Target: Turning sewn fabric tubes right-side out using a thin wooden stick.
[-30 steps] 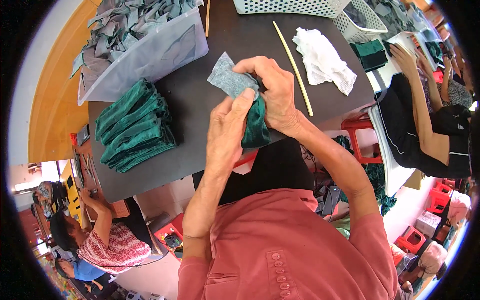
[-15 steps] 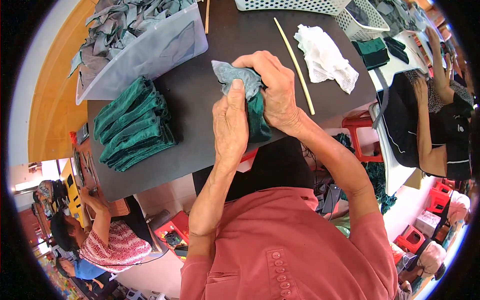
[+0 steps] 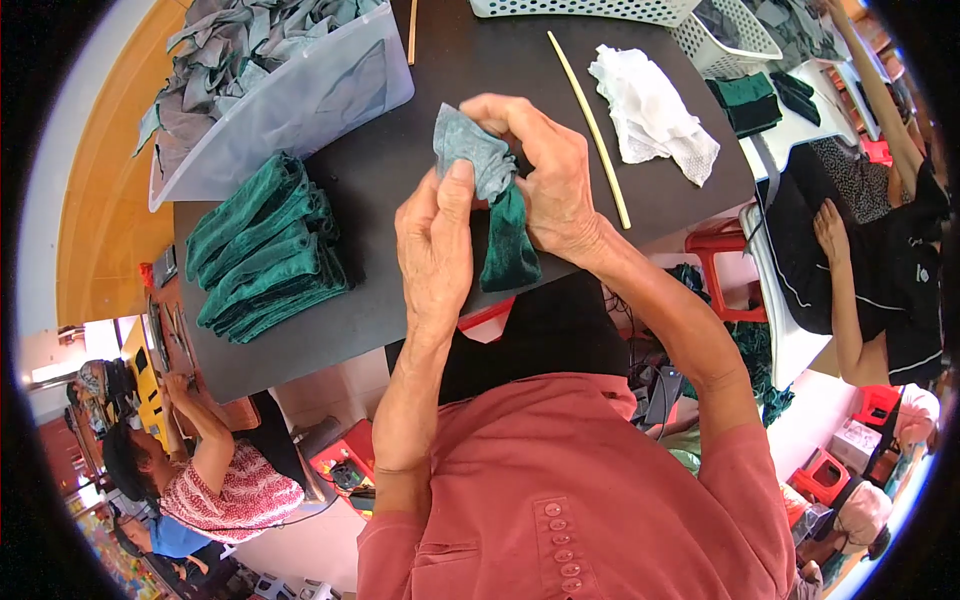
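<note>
1. One folded stack of green velvet [image 3: 265, 250] lies at the left of the dark tabletop [image 3: 375, 235], just below a translucent bin [image 3: 245, 155] filled with grey fabric. Both are apart from the hands.
2. Next comes the left hand [image 3: 437, 240], pointing away from the body. Its thumb presses on the grey part of the held piece; the other fingers are curled, their tips largely hidden behind the cloth.
3. At the centre, between the hands and above the tabletop, is the green-and-grey piece [image 3: 512, 245]. Its long axis runs mostly away from the body, leaning left at the far end. The grey end points up and left past the left thumb; the green end hangs toward the person's lap, nearer the right palm than the left fingers.
4. On its right, the right hand [image 3: 560, 180] arches over, fingers bent leftward around the far side and gripping the bunched grey cloth; exactly where their tips pinch cannot be told.
5. Farther right, a thin pale stick [image 3: 590, 130] and a crumpled white cloth [image 3: 655, 115] lie untouched.
</note>
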Demonstrator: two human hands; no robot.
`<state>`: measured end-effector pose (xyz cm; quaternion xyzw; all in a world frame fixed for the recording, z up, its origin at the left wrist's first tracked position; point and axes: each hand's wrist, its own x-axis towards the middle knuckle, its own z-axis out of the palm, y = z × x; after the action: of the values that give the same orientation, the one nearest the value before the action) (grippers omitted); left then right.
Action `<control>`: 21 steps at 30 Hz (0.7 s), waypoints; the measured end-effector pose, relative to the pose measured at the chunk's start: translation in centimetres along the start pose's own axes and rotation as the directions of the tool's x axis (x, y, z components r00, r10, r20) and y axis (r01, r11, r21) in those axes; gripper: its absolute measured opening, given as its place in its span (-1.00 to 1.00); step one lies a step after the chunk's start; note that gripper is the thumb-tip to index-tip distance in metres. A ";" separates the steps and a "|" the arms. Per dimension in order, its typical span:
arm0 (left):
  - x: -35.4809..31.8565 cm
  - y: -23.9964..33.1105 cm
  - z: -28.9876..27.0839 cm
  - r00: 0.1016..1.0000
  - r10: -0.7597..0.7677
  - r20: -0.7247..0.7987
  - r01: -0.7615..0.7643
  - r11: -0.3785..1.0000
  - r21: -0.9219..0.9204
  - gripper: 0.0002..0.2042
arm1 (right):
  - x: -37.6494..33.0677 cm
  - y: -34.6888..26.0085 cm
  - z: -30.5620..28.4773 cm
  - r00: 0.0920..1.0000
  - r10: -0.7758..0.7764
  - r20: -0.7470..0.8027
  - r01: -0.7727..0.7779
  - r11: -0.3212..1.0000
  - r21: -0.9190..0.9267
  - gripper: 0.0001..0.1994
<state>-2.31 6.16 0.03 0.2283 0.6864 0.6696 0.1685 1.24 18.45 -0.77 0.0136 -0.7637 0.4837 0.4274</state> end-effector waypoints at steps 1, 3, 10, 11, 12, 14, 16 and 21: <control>-0.2 0.2 0.0 1.000 -0.002 -0.002 0.002 1.000 0.000 -0.63 | 0.0 -0.1 -0.2 1.000 0.002 0.002 -0.002 1.000 0.002 -0.66; -0.6 0.7 -0.1 1.000 -0.009 0.002 0.009 0.996 0.091 -0.63 | 0.2 -0.4 -0.8 0.992 -0.068 0.106 0.084 0.983 -0.161 -0.72; -1.2 0.9 -0.3 0.997 0.001 0.074 -0.002 1.000 0.012 -0.65 | 0.0 -0.5 -0.7 0.997 0.024 0.076 -0.018 0.997 -0.076 -0.73; -0.7 1.0 -0.1 1.000 -0.014 0.013 0.014 0.999 -0.039 -0.67 | -0.1 -0.1 -0.6 0.996 0.016 0.093 -0.010 0.998 -0.062 -0.74; -0.4 1.1 0.0 0.998 -0.032 -0.047 0.027 0.995 -0.091 -0.68 | -0.2 0.2 -0.6 0.994 0.007 0.111 -0.002 0.999 -0.049 -0.74; 0.5 0.7 -0.8 0.996 -0.087 0.024 0.090 0.987 -0.133 -0.70 | -0.2 0.5 -0.6 0.992 -0.023 0.123 0.031 0.997 -0.070 -0.74; 0.6 0.7 -0.9 0.984 -0.162 0.077 0.175 0.963 -0.204 -0.71 | -0.1 0.6 -0.5 0.989 -0.050 0.138 0.063 0.994 -0.094 -0.72; -0.7 0.3 0.1 0.992 -0.100 0.082 0.121 0.943 -0.311 -0.70 | 0.1 -0.3 -0.7 0.997 -0.003 0.083 0.006 0.999 -0.037 -0.69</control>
<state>-1.68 5.90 0.24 0.1812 0.5766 0.7523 0.2622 1.72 18.86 -0.41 0.0275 -0.7897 0.4676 0.3963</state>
